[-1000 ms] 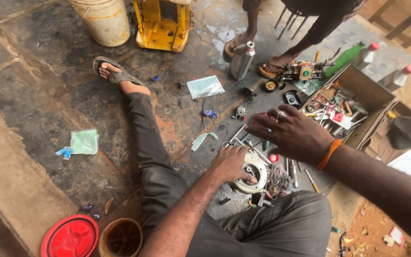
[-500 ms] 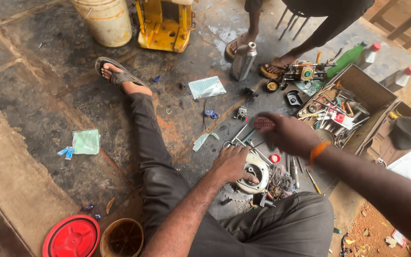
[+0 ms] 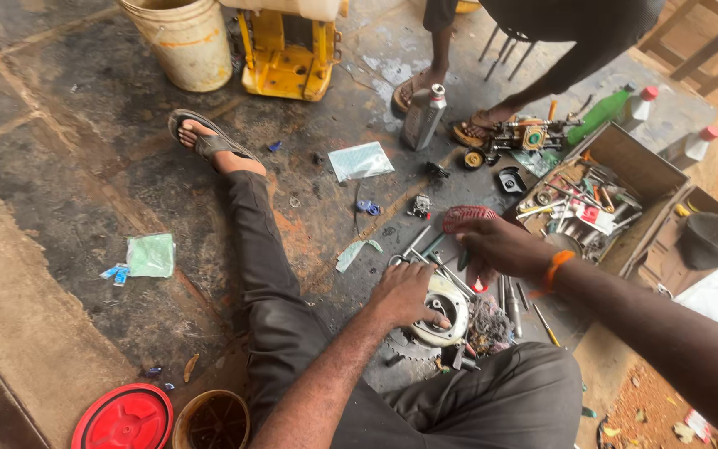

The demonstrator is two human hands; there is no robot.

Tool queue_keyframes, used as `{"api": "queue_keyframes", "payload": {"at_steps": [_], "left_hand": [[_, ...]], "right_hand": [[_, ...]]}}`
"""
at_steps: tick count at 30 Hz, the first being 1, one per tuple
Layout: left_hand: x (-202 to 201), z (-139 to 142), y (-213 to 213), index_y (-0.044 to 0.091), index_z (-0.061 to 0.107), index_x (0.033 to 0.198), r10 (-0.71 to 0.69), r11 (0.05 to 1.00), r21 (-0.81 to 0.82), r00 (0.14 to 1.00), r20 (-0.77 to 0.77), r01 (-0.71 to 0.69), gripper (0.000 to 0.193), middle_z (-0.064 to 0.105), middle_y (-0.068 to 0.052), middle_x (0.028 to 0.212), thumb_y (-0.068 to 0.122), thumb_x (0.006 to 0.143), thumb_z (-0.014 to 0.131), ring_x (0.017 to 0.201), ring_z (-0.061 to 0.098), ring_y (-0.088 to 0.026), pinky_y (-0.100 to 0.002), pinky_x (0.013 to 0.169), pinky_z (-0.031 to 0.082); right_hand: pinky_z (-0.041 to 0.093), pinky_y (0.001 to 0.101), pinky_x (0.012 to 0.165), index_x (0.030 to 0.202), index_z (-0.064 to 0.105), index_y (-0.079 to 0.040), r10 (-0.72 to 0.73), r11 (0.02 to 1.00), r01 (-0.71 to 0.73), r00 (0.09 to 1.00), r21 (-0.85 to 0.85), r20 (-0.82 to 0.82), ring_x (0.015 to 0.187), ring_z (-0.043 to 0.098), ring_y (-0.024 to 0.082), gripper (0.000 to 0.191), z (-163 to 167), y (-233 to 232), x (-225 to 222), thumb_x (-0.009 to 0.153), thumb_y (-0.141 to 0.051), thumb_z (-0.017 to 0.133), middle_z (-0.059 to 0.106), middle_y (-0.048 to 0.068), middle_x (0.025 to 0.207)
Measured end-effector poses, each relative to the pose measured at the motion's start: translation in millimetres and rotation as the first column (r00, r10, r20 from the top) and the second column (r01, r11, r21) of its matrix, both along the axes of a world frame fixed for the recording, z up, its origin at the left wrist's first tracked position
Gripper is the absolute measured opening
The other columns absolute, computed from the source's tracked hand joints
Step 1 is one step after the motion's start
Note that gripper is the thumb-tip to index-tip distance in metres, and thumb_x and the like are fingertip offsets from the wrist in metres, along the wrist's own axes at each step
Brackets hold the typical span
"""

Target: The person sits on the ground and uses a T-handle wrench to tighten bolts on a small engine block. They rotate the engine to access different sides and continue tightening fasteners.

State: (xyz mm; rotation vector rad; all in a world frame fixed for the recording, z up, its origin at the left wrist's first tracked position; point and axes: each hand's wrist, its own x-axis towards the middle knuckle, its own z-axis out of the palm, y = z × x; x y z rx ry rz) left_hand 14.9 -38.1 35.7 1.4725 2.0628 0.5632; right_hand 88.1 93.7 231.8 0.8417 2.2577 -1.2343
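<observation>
I sit on a stained concrete floor. My left hand (image 3: 405,293) rests flat on a round white engine cover (image 3: 442,312) lying on the floor by my knee. Just right of it, my right hand (image 3: 496,245) is closed around a red-handled tool (image 3: 467,218) and wears an orange wristband (image 3: 554,268). Loose wrenches and screwdrivers (image 3: 434,254) lie between and under the hands. A tangle of dirty threads (image 3: 488,320) sits beside the white part.
An open box of tools (image 3: 617,195) stands at the right. Another person's sandalled feet (image 3: 413,87) and a grey oil bottle (image 3: 422,116) are beyond. A yellow machine (image 3: 288,50), a cream bucket (image 3: 180,41), a red lid (image 3: 122,418) and a small brown pail (image 3: 209,420) ring the area.
My right hand has come down from hovering open over the tools and has closed on the red-handled tool. My left hand has stayed on the white part.
</observation>
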Motion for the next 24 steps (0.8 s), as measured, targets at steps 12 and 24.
{"api": "queue_keyframes", "payload": {"at_steps": [12, 24], "left_hand": [[14.6, 15.3, -11.5, 0.003, 0.035, 0.155, 0.033, 0.998, 0.055, 0.999, -0.034, -0.031, 0.135, 0.047, -0.021, 0.151, 0.082, 0.054, 0.077, 0.144, 0.040, -0.039, -0.055, 0.122, 0.024], [9.7, 30.3, -35.8, 0.001, 0.031, 0.157, 0.014, 1.000, 0.015, 1.000, -0.012, -0.014, 0.134, 0.043, -0.023, 0.154, 0.079, 0.058, 0.078, 0.146, 0.038, -0.039, -0.055, 0.124, 0.022]], "right_hand": [[0.061, 0.0383, 0.088, 0.159, 0.046, -0.029, 0.133, 0.758, -0.240, 0.967, 0.606, 0.217, 0.099, 0.080, 0.025, 0.052, -9.6, 2.9, 17.0, 0.108, -0.035, 0.053, 0.084, 0.016, 0.109], [0.062, 0.0428, 0.084, 0.145, 0.050, -0.031, 0.556, 0.318, -0.633, 0.728, 0.706, 0.401, 0.094, 0.076, 0.027, 0.045, 23.3, -36.4, 9.8, 0.104, -0.048, 0.045, 0.053, -0.011, 0.154]]}}
